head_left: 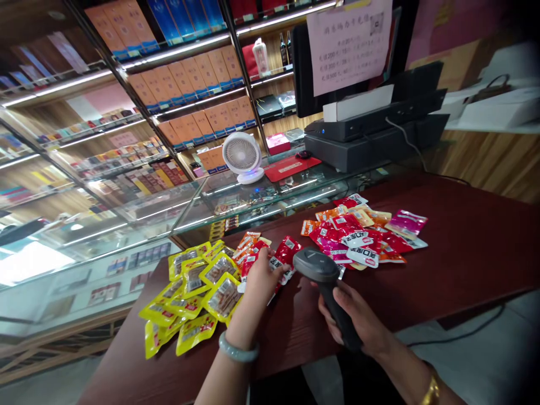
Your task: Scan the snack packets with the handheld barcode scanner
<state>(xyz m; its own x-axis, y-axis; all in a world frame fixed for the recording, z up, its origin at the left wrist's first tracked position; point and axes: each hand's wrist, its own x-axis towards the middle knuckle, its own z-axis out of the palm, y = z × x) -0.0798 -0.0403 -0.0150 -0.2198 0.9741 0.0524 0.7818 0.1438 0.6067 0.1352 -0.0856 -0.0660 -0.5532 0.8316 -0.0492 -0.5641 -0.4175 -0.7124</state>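
Observation:
My right hand (354, 315) is wrapped round the handle of a dark grey barcode scanner (316, 264). The scanner's head points away and to the left, close to a red snack packet (288, 249). That packet is pinched in the fingers of my left hand (264, 278), just above the table. Under and behind this hand lie several red and orange packets (250, 247). Yellow snack packets (221, 292) form a heap to its left. Beyond the scanner, to the right, spreads a mixed pile of red, orange, white and magenta packets (354, 230).
The packets lie on a dark red-brown table (455, 242). Behind it stands a glass counter (194, 211) with a small white fan (242, 154), a red mat (291, 167) and a monitor bearing a pink notice (350, 45). Shelves of orange boxes (185, 81) line the back.

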